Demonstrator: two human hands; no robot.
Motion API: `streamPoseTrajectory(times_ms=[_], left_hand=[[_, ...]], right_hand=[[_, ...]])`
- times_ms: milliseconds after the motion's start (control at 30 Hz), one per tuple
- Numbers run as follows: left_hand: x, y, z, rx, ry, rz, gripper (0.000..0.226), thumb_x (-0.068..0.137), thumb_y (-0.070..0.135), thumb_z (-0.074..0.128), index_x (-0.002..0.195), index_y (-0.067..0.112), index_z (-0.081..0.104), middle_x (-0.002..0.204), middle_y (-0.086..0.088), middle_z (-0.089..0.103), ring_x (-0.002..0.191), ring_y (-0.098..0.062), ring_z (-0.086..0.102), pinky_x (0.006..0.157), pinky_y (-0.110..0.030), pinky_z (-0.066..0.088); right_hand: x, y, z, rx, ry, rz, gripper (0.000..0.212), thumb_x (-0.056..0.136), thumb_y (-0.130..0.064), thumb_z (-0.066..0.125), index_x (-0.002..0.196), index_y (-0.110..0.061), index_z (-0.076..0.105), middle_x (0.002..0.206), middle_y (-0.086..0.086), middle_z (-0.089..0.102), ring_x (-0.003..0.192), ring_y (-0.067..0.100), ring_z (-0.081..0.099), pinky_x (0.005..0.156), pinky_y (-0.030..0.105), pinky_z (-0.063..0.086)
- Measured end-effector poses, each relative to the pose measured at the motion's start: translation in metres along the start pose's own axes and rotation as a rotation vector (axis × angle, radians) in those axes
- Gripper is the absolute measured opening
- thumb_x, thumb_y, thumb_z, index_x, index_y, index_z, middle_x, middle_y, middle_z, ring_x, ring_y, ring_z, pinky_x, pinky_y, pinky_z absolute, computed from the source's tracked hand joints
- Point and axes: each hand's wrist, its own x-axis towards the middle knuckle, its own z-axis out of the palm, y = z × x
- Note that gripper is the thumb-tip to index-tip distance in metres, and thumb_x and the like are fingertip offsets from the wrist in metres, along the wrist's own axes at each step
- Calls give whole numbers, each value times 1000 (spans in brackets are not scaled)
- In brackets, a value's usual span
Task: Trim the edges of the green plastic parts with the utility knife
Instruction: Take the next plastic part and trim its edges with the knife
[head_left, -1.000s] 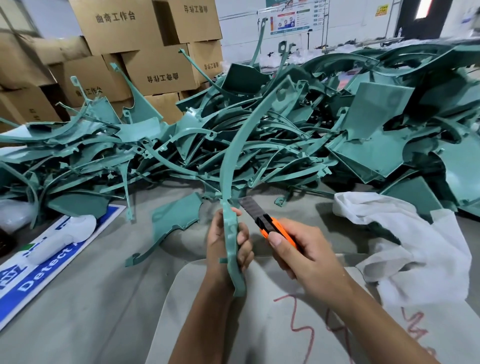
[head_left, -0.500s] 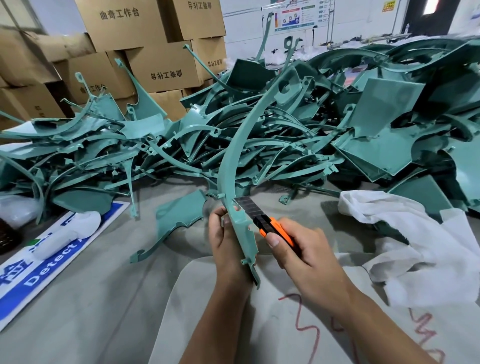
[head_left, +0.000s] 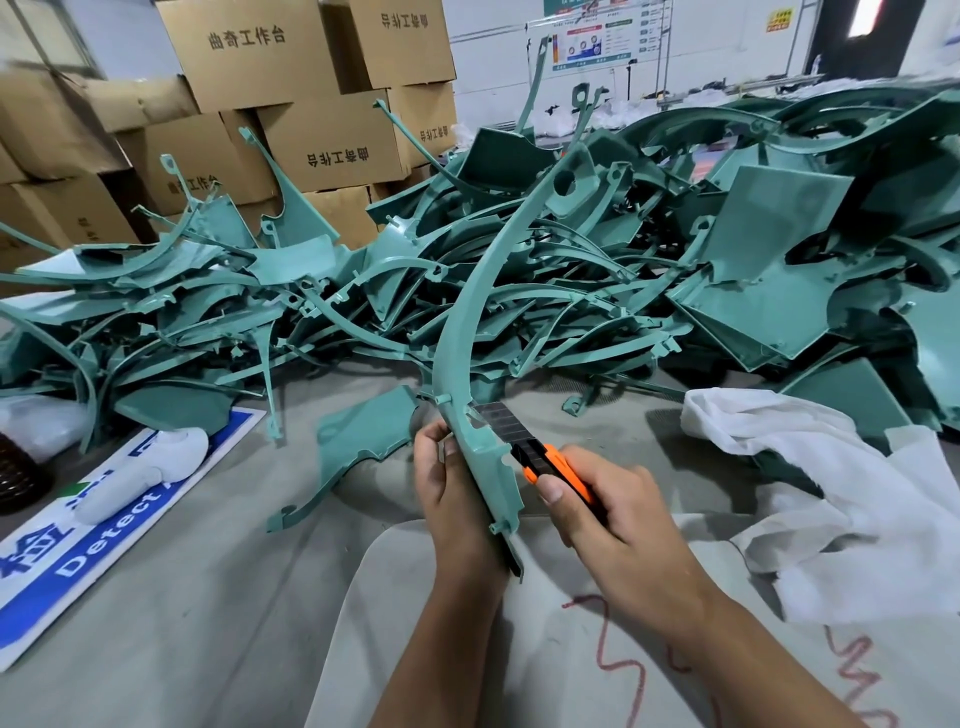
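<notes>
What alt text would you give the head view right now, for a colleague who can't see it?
A person's left hand grips the lower end of a long curved green plastic part while the right hand holds an orange utility knife, blade against the part's edge. Behind lie a pile of green parts, cardboard boxes and a white cloth.

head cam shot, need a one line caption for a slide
Left hand grips a curved green plastic part while the right hand holds the orange utility knife blade against its edge.
</notes>
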Motion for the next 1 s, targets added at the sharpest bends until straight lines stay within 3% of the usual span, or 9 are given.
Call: streamPoseTrajectory(times_ms=[67, 267, 433, 533, 633, 700, 800, 933, 1000], left_hand=[[1, -1, -1, -7, -27, -26, 24, 108, 22, 37, 117, 1, 48, 77, -17, 42, 60, -25, 36, 48, -28, 37], [-1, -5, -1, -12, -10, 13, 23, 111, 17, 36, 122, 0, 46, 79, -14, 49, 60, -24, 38, 54, -31, 37], [-1, -3, 0, -5, 6, -20, 30, 110, 22, 35, 117, -5, 47, 79, -14, 45, 61, -25, 35, 60, -35, 30], [-4, 2, 0, -29, -3, -10, 24, 111, 18, 32, 117, 2, 49, 76, -16, 44, 62, -26, 34, 60, -35, 29], [-6, 7, -1, -38, -31, -71, 31, 110, 33, 28, 114, 6, 44, 73, -17, 39, 58, -27, 33, 54, -35, 28], [-6, 10, -3, -69, -36, -118, 32, 107, 36, 33, 108, 7, 45, 64, -16, 42, 45, -26, 41, 43, -29, 35], [-6, 13, -2, -99, -42, -94, 32, 102, 39, 41, 109, 8, 44, 61, -15, 37, 37, -20, 36, 34, -20, 30], [-5, 11, 1, -65, -86, -95, 42, 96, 46, 53, 112, 9, 41, 71, -14, 34, 55, -23, 30, 44, -31, 30], [-8, 9, 1, -8, -91, -32, 12, 105, 22, 47, 109, 10, 49, 81, -15, 45, 65, -28, 39, 58, -39, 34]], right_hand=[[0, -1, 0, 4, 2, -7, 28, 109, -29, 54, 84, -42, 55, 66, -27, 59, 52, 3, 51, 54, 10, 34], [-1, -1, 1, 5, -6, 9, 29, 110, -34, 53, 84, -46, 56, 66, -23, 59, 53, 4, 51, 54, 14, 35], [2, -8, -1, 28, 6, -77, 36, 108, -12, 53, 89, -42, 53, 73, -36, 60, 64, -10, 61, 62, -1, 38], [0, -4, -1, 33, -11, -50, 28, 110, -26, 54, 87, -44, 54, 70, -28, 60, 56, -1, 55, 58, 8, 37], [0, -2, -1, 38, -47, -38, 28, 110, -35, 52, 88, -51, 56, 69, -27, 59, 54, 3, 52, 56, 10, 35], [0, -1, -3, 81, -80, -45, 27, 110, -34, 53, 90, -52, 59, 69, -26, 59, 54, 3, 50, 56, 12, 35], [-2, 5, -7, 181, -142, -6, 21, 108, -46, 52, 90, -45, 63, 65, -10, 56, 52, 7, 46, 52, 20, 37], [-3, 11, -7, 305, -133, 64, 33, 107, -56, 50, 87, -36, 67, 62, -2, 49, 52, 15, 43, 49, 24, 35], [-3, 13, -4, 267, -100, 57, 33, 108, -53, 48, 87, -37, 66, 62, -9, 52, 52, 9, 43, 50, 22, 36]])
